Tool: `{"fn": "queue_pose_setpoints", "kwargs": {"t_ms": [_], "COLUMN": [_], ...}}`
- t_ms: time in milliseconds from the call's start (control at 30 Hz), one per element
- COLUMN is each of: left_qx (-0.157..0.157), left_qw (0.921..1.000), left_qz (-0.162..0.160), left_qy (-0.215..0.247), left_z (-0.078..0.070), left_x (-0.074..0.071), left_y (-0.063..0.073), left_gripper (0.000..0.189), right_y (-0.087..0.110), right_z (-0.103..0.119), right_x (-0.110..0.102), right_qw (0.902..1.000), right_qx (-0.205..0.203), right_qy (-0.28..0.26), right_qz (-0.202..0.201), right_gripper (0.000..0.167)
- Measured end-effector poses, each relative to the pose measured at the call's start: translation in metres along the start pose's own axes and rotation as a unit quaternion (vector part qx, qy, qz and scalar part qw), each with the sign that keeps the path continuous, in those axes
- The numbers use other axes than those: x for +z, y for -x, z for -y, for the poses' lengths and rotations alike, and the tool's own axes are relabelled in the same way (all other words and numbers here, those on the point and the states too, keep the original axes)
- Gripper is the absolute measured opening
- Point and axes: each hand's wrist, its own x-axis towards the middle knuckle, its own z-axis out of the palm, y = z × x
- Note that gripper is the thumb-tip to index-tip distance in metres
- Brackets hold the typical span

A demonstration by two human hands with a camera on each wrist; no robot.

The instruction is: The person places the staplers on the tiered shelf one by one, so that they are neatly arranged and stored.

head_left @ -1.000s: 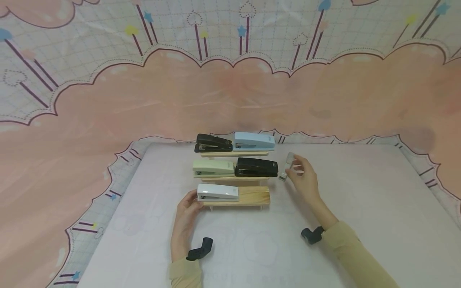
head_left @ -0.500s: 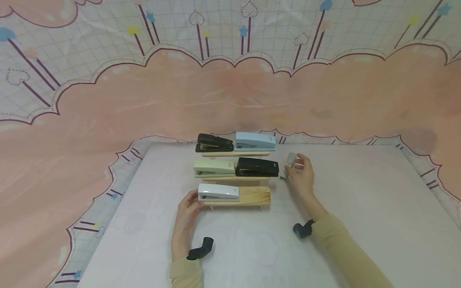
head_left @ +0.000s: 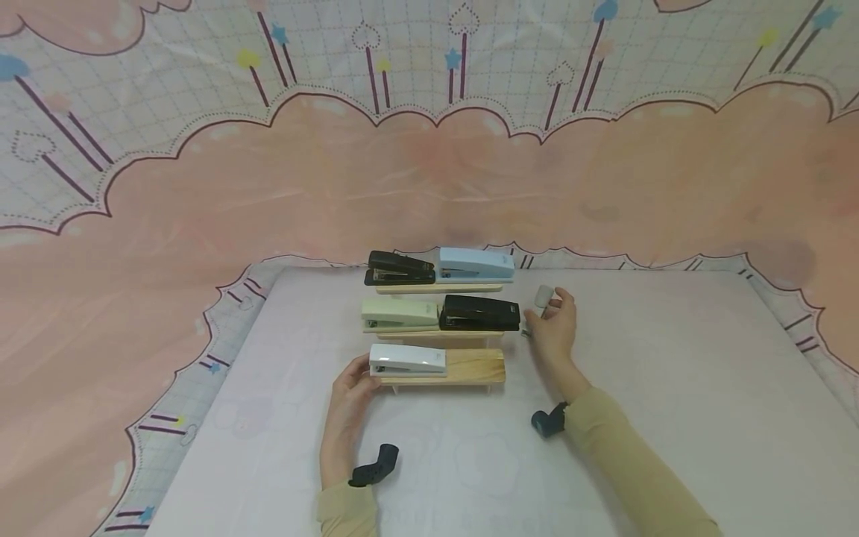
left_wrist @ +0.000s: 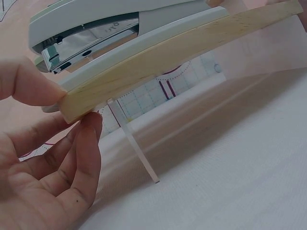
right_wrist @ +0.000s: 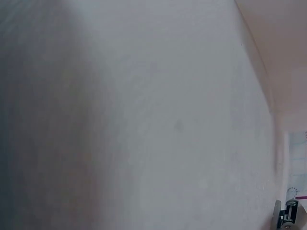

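In the head view, my left hand holds the left end of the front wooden shelf. The left wrist view shows the thumb over the board's end and the other fingers bent beneath it. A white stapler lies on that shelf's left half. Right of the shelves, my right hand grips a light grey stapler that stands tilted, its middle hidden by the fingers. Only the metal nose of this stapler enters the right wrist view, at the lower right corner.
On the middle shelf sit a pale green stapler and a black stapler. The back shelf carries a smaller black stapler and a light blue stapler. A white cloth covers the table; a patterned backdrop hangs behind.
My right hand and forearm have shifted left, and the wrist has turned, so the fingers cover more of the grey stapler. The left hand stays on the shelf's end.
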Motion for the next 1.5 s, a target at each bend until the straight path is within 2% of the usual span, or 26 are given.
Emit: {"fn": "queue_pose_setpoints", "kwargs": {"t_ms": [300, 567, 1267, 1500], "left_qx": [0.007, 0.012, 0.011, 0.006], "left_qw": [0.9999, 0.9999, 0.9999, 0.9999], "left_qz": [0.003, 0.002, 0.006, 0.004], "left_qy": [0.007, 0.011, 0.009, 0.011], "left_z": [0.0, 0.001, 0.002, 0.001], "left_x": [0.0, -0.001, -0.001, -0.001], "left_y": [-0.001, -0.001, -0.003, -0.002], "left_gripper": [0.049, 0.049, 0.049, 0.05], "right_y": [-0.001, -0.001, -0.002, -0.003], "right_z": [-0.004, -0.005, 0.001, 0.002], "right_x": [0.006, 0.007, -0.005, -0.009], "right_qw": [0.9993, 0.9986, 0.9941, 0.995], "right_qx": [-0.014, -0.009, 0.002, 0.017], "right_qy": [0.035, 0.051, 0.1, 0.087], "right_qz": [0.003, 0.011, 0.042, 0.045], "right_gripper": [0.077, 0.078, 0.074, 0.074]}}
